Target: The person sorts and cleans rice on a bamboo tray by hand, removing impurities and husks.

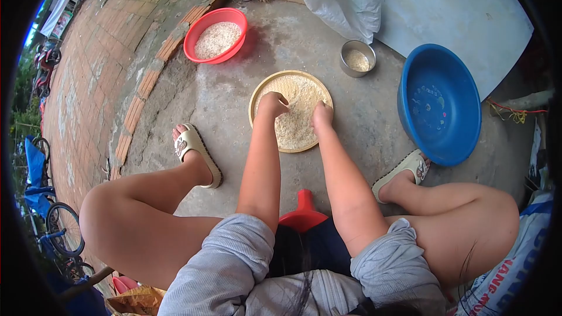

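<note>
A round, shallow winnowing tray (256, 95) with a woven-looking rim rests on the concrete between my feet, spread with pale rice-like grain (295, 131). Over the left part of the grain, my left hand (273, 105) is curled, thumb and fingers drawn together; what they hold, if anything, is too small to make out. At the tray's right side, my right hand (321, 116) is closed on the rim, its fingertips partly hidden.
A red basin (190, 48) of whitish grain stands beyond the tray to the left. A metal bowl (353, 72) with some grain is at the right, near a big blue tub (430, 123). White sacks (339, 0) and a pale board (451, 17) lie behind. A red plastic object (304, 213) sits between my legs.
</note>
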